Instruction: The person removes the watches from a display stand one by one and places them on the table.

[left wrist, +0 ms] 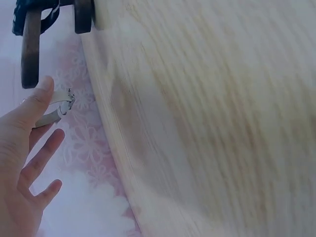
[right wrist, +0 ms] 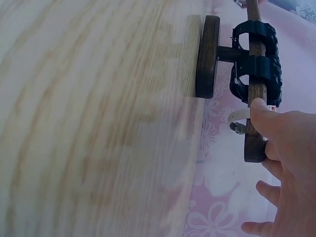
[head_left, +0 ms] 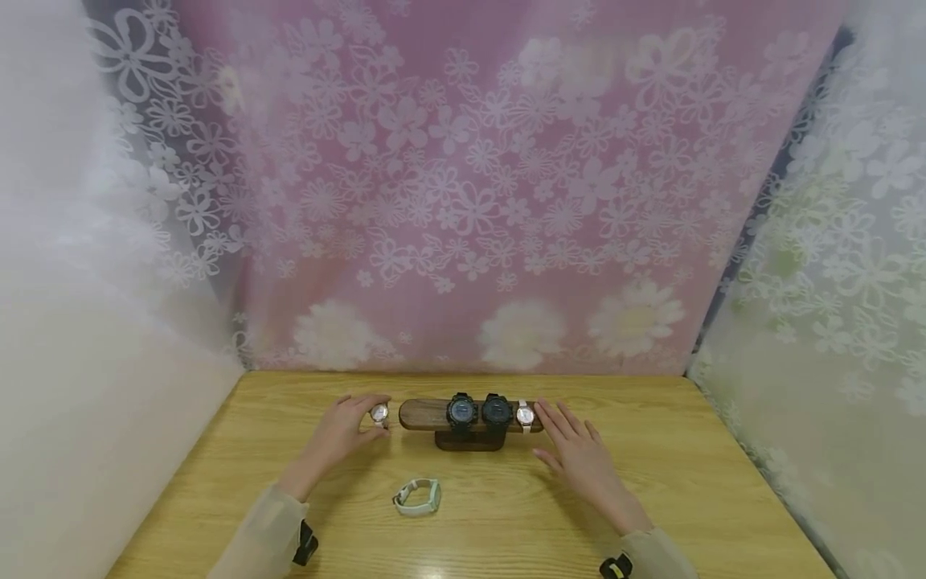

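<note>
My left hand [head_left: 346,430] pinches a small watch [head_left: 379,413] with a pale band between thumb and fingers, just left of a dark wooden watch stand [head_left: 423,415]. In the left wrist view, the band's loop [left wrist: 61,98] shows beside the thumb. My right hand [head_left: 582,458], fingers extended, touches the stand's right end; its thumb overlaps the bar in the right wrist view. Two black watches [head_left: 461,411] [head_left: 496,410] and a white-banded watch [head_left: 525,415] sit around the bar, the white one nearest my right hand.
A pale mint watch [head_left: 418,497] lies on the wooden table [head_left: 499,523], in front of the stand. Behind the table hangs a pink flowered curtain [head_left: 463,201], with pale sheets at both sides.
</note>
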Available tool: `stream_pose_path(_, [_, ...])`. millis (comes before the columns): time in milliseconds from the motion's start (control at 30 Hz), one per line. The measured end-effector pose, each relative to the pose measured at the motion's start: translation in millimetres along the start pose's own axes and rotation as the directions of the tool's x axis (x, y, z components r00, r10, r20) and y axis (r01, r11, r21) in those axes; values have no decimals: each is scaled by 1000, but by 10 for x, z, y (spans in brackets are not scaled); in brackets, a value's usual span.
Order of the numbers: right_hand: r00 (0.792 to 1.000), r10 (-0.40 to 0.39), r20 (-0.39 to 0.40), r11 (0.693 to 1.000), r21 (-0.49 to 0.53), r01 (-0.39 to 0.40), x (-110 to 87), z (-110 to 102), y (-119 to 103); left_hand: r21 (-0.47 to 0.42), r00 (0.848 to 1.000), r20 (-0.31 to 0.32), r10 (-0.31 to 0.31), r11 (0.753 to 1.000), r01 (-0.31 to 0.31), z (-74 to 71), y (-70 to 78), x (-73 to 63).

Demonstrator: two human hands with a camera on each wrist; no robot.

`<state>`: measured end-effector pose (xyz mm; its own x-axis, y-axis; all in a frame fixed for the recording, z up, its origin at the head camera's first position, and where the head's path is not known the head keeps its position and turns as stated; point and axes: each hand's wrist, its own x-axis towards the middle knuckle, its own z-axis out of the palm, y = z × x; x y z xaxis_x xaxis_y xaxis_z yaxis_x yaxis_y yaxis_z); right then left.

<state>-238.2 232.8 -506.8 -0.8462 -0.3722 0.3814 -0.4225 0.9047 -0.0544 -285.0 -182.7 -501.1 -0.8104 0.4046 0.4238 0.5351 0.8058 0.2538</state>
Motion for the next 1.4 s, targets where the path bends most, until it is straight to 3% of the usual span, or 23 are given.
stream_pose_path(367, [1000, 2, 24, 1000, 30, -3, 13, 18, -1, 37, 993, -112, 41, 999, -38, -59, -46, -132])
stream_pose_path(800, [1000, -1, 21, 999, 40, 0, 4, 18, -2, 59, 987, -151, 61, 997, -52, -178, -72, -245])
stream_pose_path(1100, [1000, -2, 3, 1000, 29, 2, 3, 32, -24, 72, 982, -152, 114, 992, -104, -213, -45, -356])
stream_pose_path(1233, [1000, 3, 6, 1000, 25, -3, 7, 36, -24, 129, 978, -139, 158, 982, -140, -205, -9, -407])
stream_pose_path(1400, [1000, 8, 21, 999, 33, -9, 7, 38, -12, 166, 985, -67, 159, 975, -146, -188, 80, -497])
